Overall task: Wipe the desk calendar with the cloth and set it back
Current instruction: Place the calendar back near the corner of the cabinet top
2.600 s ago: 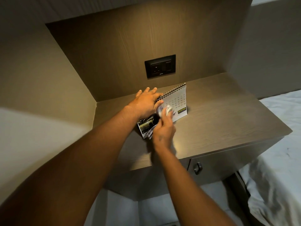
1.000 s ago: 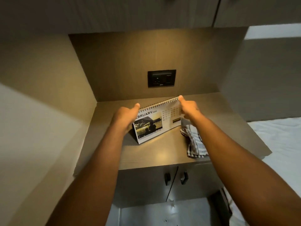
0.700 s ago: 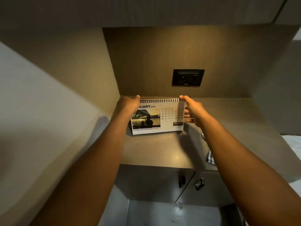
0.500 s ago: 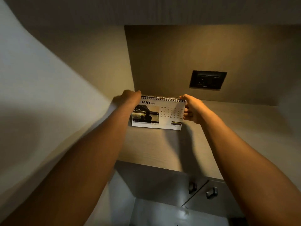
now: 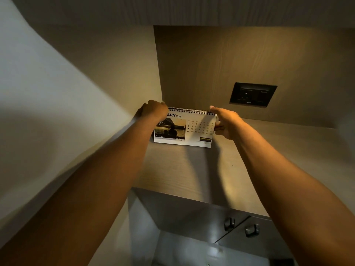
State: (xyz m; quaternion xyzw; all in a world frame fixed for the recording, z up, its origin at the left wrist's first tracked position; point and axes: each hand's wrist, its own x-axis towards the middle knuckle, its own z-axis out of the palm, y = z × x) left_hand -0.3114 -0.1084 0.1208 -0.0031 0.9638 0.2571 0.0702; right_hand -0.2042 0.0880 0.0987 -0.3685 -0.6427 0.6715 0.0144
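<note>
Both hands clamp the desk calendar by its upper corners: left hand curls closed over the top-left corner at the spiral binding, covering the start of the month name so only "ARY 2026" reads; right hand pinches the top-right edge, thumb along the top near the binding, fingers wrapped behind and beside the right edge. Calendar stands upright, tent-style, bottom edge touching the wooden countertop, in the back-left corner of the niche, close to the side wall on the left and just in front of the wood back panel. Front page faces the camera: dark sunset bridge photo on the left half, date grid on the right half, small yellow-and-black label at lower right. Black socket plate sits on the back panel, up and to the right of the calendar, well apart from it. Both forearms reach in from the bottom corners of the frame and cast shadows on the countertop. Below the countertop's front edge, two cabinet doors meet, each with a small dark handle, second handle just beside it. Cloth not in view. Lighting is dim and warm, so fine print on the page is unreadable.
</note>
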